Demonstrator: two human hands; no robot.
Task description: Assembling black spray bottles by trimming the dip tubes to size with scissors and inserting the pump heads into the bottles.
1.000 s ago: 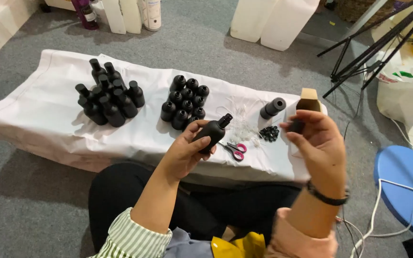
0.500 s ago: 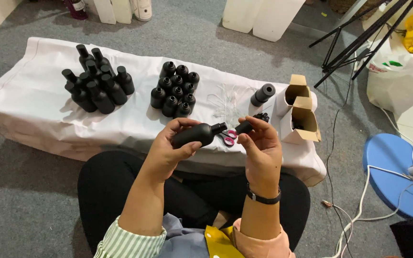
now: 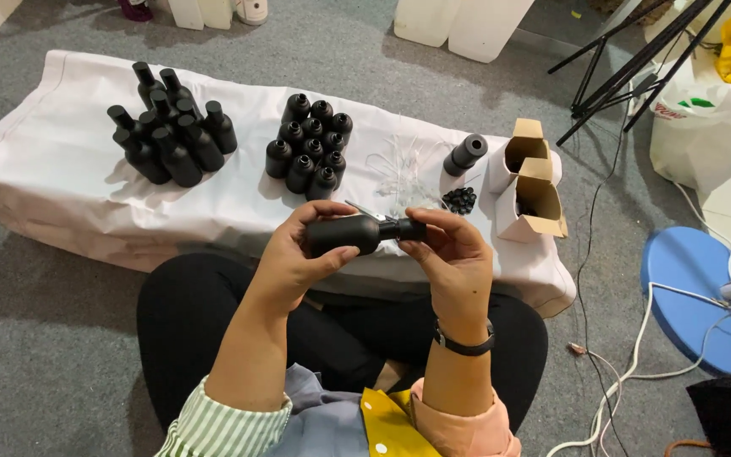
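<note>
My left hand (image 3: 298,254) grips a matte black bottle (image 3: 342,234) lying sideways above my lap. My right hand (image 3: 450,254) pinches the small black cap (image 3: 410,228) at the bottle's neck. Both hands hover just in front of the white cloth-covered low table (image 3: 61,169). On the cloth stand a group of several capped black bottles (image 3: 171,127) at the left and a tighter cluster of several shorter black bottles (image 3: 310,144) in the middle.
A stack of black caps (image 3: 467,154), a small pile of loose caps (image 3: 460,200), clear plastic bits (image 3: 399,169) and two open cardboard boxes (image 3: 528,182) sit at the cloth's right. Tripod legs (image 3: 628,68), a white bag (image 3: 704,118), cables and a blue round stool (image 3: 704,296) lie right.
My right hand came in from the right and met the bottle's neck with the cap. The bottle turned from upright-tilted to lying sideways. The view shifted closer.
</note>
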